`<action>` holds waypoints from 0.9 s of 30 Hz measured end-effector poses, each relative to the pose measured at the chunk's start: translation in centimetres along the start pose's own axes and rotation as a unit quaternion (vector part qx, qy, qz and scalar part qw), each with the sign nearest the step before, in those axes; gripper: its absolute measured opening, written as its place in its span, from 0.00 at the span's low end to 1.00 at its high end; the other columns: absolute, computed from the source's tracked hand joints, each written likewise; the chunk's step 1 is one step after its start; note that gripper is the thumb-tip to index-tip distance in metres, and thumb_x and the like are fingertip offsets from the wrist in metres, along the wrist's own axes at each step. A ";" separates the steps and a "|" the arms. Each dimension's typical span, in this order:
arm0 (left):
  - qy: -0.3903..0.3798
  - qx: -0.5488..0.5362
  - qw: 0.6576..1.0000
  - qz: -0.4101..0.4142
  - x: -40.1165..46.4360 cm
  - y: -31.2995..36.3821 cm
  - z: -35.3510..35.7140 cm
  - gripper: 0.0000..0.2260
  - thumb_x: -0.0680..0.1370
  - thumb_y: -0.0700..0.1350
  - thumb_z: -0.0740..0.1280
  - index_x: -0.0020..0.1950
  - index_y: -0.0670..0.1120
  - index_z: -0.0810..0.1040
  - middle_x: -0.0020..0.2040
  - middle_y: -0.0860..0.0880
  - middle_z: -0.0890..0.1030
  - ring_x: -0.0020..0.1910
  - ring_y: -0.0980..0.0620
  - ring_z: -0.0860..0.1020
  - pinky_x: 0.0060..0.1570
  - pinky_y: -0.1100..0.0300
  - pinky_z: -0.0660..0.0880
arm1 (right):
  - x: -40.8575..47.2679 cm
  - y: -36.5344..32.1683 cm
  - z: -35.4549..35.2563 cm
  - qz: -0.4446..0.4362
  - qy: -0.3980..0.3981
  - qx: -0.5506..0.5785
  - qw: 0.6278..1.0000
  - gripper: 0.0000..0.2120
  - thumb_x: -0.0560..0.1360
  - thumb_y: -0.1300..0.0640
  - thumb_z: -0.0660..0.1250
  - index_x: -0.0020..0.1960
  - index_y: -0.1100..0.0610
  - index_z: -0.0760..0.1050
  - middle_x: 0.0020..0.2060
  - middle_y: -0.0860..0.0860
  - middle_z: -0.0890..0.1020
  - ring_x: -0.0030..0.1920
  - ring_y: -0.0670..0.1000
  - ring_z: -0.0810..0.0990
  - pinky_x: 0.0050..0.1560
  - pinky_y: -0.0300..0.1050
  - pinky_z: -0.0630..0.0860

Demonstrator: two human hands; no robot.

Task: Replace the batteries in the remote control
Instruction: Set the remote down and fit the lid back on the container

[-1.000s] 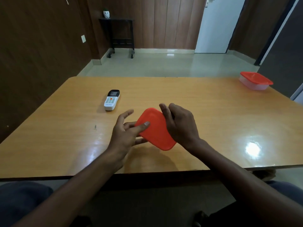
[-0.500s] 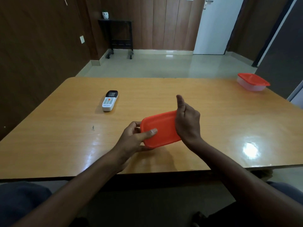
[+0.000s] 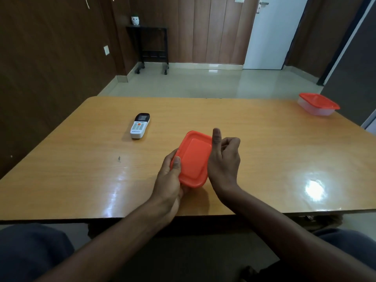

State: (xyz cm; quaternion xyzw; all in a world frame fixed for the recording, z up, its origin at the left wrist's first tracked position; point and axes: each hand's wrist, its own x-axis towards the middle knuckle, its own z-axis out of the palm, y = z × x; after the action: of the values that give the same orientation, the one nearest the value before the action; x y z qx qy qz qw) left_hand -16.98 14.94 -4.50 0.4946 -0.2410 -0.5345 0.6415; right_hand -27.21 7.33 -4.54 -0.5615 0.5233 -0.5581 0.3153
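- Orange-lidded box [image 3: 193, 158] sits between both hands, near the front edge of the wooden table [image 3: 254, 129], roughly at the centre of my view. Lid faces up toward the camera, long side running from 6 to 12 o'clock, slightly tilted.
- Left hand [image 3: 169, 178] grips the box at its 8 o'clock corner: thumb laid over the lid rim, fingers curled underneath out of sight.
- Right hand [image 3: 223, 159] sits against the box's 3 o'clock edge. Thumb stands straight up alongside the lid; the other fingers are curled in toward the palm. I cannot tell whether they hold the box wall or nothing at all.
- Remote [image 3: 140, 125], white body with a dark screen end, lies flat and face up on the table at about 10 o'clock from the box, well apart from both hands. Untouched; battery cover not visible from here.
- Second box [image 3: 317, 104] with an orange lid and clear body rests at the table's far right corner, about 2 o'clock, well apart from everything else.
- Beyond the table: pale tiled floor, dark wood-panelled walls, a white door [image 3: 272, 33] at 1 o'clock, a small black stand [image 3: 152, 47] at 11 o'clock with a little white owl figure [image 3: 135, 20] on top.
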 end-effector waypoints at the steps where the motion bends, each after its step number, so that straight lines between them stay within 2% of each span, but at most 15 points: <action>1: 0.001 -0.011 1.000 -0.004 -0.1 -0.2 0.1 0.12 0.85 0.52 0.56 0.68 0.60 0.70 0.63 0.49 0.76 0.59 0.45 0.79 0.53 0.46 0.81 | -0.3 0.0 0.1 0.008 -0.003 0.010 1.000 0.22 0.79 0.35 0.57 0.50 0.55 0.65 0.39 0.53 0.73 0.36 0.49 0.72 0.32 0.43 0.70; 3: 0.006 -0.020 1.000 0.006 -0.2 -0.3 0.2 0.11 0.85 0.53 0.56 0.66 0.62 0.70 0.63 0.48 0.76 0.60 0.44 0.79 0.57 0.44 0.80 | -0.8 0.0 0.2 0.018 -0.018 0.017 1.000 0.21 0.80 0.37 0.58 0.52 0.57 0.65 0.37 0.50 0.73 0.34 0.48 0.72 0.28 0.39 0.70; 5: 0.008 -0.012 1.000 0.025 -0.1 -0.2 0.1 0.11 0.85 0.53 0.55 0.64 0.64 0.70 0.65 0.49 0.75 0.62 0.44 0.78 0.55 0.46 0.81 | -1.2 -0.1 0.2 0.020 -0.029 0.011 0.999 0.21 0.81 0.39 0.58 0.52 0.58 0.65 0.37 0.49 0.74 0.34 0.48 0.74 0.28 0.38 0.71; 7: 0.003 0.002 0.999 0.040 -0.1 -0.3 -0.3 0.13 0.84 0.54 0.56 0.68 0.63 0.69 0.66 0.49 0.75 0.63 0.46 0.78 0.50 0.51 0.82 | -1.4 -0.1 0.3 0.040 -0.042 0.012 0.998 0.22 0.80 0.37 0.59 0.53 0.58 0.66 0.38 0.49 0.76 0.35 0.48 0.77 0.31 0.42 0.77; 9: -0.004 0.024 0.998 0.053 -0.2 -0.6 -0.8 0.15 0.84 0.55 0.56 0.71 0.62 0.68 0.68 0.50 0.74 0.64 0.47 0.77 0.52 0.52 0.81 | -1.5 0.1 0.6 0.066 -0.064 0.015 0.996 0.22 0.80 0.36 0.58 0.51 0.57 0.67 0.41 0.50 0.77 0.40 0.52 0.80 0.35 0.51 0.82; 10: -0.004 0.037 0.998 0.055 -0.3 -0.7 -1.0 0.16 0.84 0.55 0.56 0.72 0.61 0.67 0.68 0.50 0.74 0.65 0.48 0.77 0.54 0.51 0.81 | -1.5 0.2 0.7 0.072 -0.071 0.009 0.995 0.22 0.80 0.36 0.57 0.50 0.57 0.68 0.42 0.51 0.77 0.41 0.53 0.80 0.36 0.53 0.82; 13: 0.006 0.065 0.996 0.053 -0.2 -0.1 -1.8 0.15 0.84 0.54 0.57 0.71 0.60 0.70 0.64 0.53 0.76 0.62 0.50 0.78 0.55 0.52 0.81 | -1.7 0.3 1.4 0.071 -0.082 -0.004 0.994 0.23 0.81 0.37 0.56 0.47 0.57 0.69 0.40 0.51 0.77 0.38 0.51 0.77 0.36 0.49 0.77; 15: 0.032 0.127 0.989 0.073 0.0 0.8 -2.7 0.12 0.84 0.53 0.58 0.67 0.60 0.72 0.60 0.55 0.77 0.58 0.52 0.79 0.51 0.54 0.81 | -2.0 0.3 2.2 0.072 -0.100 -0.013 0.992 0.23 0.81 0.36 0.54 0.46 0.57 0.69 0.40 0.51 0.77 0.38 0.51 0.77 0.38 0.51 0.77; 17: 0.084 0.222 0.965 0.107 0.4 1.9 -4.4 0.09 0.83 0.53 0.62 0.63 0.60 0.75 0.56 0.54 0.79 0.53 0.54 0.80 0.47 0.56 0.80 | -2.4 0.0 3.3 0.081 -0.129 -0.025 0.988 0.24 0.81 0.36 0.54 0.46 0.56 0.69 0.40 0.51 0.78 0.39 0.51 0.77 0.40 0.53 0.77; 19: 0.141 0.268 0.946 0.119 0.5 3.6 -6.6 0.09 0.80 0.51 0.68 0.59 0.58 0.81 0.52 0.53 0.82 0.50 0.51 0.82 0.50 0.50 0.82 | -3.0 -0.6 4.8 0.093 -0.171 -0.024 0.981 0.21 0.81 0.36 0.57 0.46 0.55 0.69 0.40 0.51 0.78 0.40 0.52 0.78 0.43 0.56 0.79; 22: 0.184 0.270 0.943 0.070 0.9 6.7 -10.8 0.09 0.76 0.47 0.71 0.56 0.53 0.84 0.50 0.49 0.85 0.49 0.44 0.84 0.51 0.41 0.83 | -4.5 -2.1 7.8 0.116 -0.259 -0.005 0.959 0.13 0.80 0.45 0.65 0.58 0.52 0.70 0.43 0.53 0.82 0.43 0.53 0.84 0.47 0.60 0.83; 23: 0.182 0.276 0.942 0.053 0.9 7.9 -12.0 0.09 0.78 0.44 0.70 0.57 0.52 0.83 0.49 0.49 0.84 0.48 0.44 0.84 0.50 0.42 0.83 | -5.1 -2.7 8.9 0.115 -0.284 0.008 0.952 0.14 0.79 0.49 0.67 0.62 0.51 0.68 0.44 0.53 0.82 0.43 0.53 0.85 0.47 0.59 0.84; 25: 0.185 0.295 0.937 0.021 0.7 10.3 -14.6 0.08 0.80 0.41 0.66 0.57 0.50 0.82 0.46 0.49 0.82 0.43 0.48 0.82 0.41 0.52 0.82 | -6.3 -3.9 11.2 0.096 -0.323 0.045 0.940 0.19 0.78 0.58 0.68 0.63 0.48 0.65 0.41 0.54 0.82 0.37 0.53 0.86 0.44 0.57 0.85; 27: 0.208 0.300 0.931 0.005 0.4 12.3 -17.4 0.08 0.80 0.41 0.65 0.52 0.46 0.84 0.44 0.46 0.82 0.39 0.48 0.79 0.38 0.58 0.77 | -7.6 -5.1 14.0 0.075 -0.354 0.068 0.930 0.17 0.77 0.61 0.69 0.61 0.48 0.70 0.39 0.54 0.83 0.35 0.52 0.86 0.41 0.55 0.85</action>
State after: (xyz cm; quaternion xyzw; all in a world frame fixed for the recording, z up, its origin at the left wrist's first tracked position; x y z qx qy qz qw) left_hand 3.23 20.41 -0.43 0.7627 -0.2541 -0.3195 0.5016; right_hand -11.29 12.58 -4.50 -0.6588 0.3791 -0.3324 0.5583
